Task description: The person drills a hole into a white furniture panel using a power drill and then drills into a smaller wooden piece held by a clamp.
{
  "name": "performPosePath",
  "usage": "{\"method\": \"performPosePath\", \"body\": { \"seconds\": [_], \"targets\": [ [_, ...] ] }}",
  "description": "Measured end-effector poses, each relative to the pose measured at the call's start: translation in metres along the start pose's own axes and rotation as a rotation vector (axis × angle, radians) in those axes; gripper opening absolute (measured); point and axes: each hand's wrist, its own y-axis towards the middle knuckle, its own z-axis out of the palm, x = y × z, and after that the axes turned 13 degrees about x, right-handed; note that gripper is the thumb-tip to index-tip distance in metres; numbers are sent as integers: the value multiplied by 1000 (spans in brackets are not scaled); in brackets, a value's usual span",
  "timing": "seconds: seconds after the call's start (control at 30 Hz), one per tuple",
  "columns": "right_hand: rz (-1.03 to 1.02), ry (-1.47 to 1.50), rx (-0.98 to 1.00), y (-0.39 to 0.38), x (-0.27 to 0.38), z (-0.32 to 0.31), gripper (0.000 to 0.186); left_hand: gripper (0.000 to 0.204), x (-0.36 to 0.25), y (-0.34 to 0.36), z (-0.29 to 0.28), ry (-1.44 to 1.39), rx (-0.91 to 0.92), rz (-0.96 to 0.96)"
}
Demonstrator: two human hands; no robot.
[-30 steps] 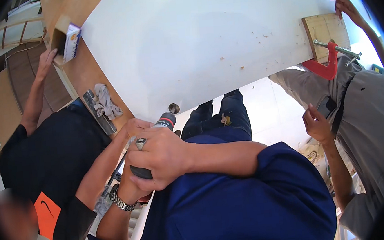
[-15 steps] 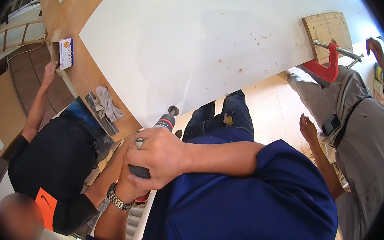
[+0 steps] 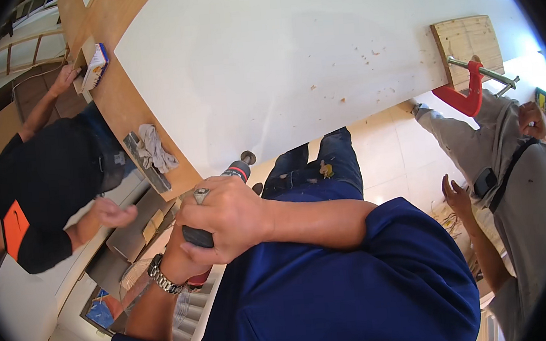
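Note:
My right hand (image 3: 222,216) is closed round a black-and-red power drill (image 3: 234,171). My left hand (image 3: 182,242), with a metal watch on its wrist, is on the drill beneath the right, its fingers mostly hidden. The drill's wide round steel bit (image 3: 247,158) is at the near edge of a large white board (image 3: 263,49); I cannot tell whether it touches. At the right, a red C-clamp (image 3: 472,87) grips a wooden block (image 3: 465,40) to the board's edge, among scattered shavings.
A co-worker in black (image 3: 49,181) at left reaches to a small box (image 3: 95,66). A rag (image 3: 152,148) and metal bar (image 3: 144,161) lie on a wooden panel (image 3: 110,100). Another person in grey (image 3: 523,215) stands at right. Tiled floor (image 3: 388,161) shows below.
The left co-worker's lower arm has pulled back leftward from beside my hands, and the body shifted left. The right person's upper hand has moved down. My hands and drill stay nearly still.

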Motion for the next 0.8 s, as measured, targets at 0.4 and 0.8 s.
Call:
{"method": "performPosePath", "body": {
  "seconds": [0.4, 0.8],
  "targets": [
    [-28, 3, -63, 0, -2, 0, 28, 59, -13, 9, -6, 83, -21, 67],
    [-44, -1, -9, -1, 2, 13, 29, 66, 6, -8, 0, -17, -16, 54]
  ]
}}
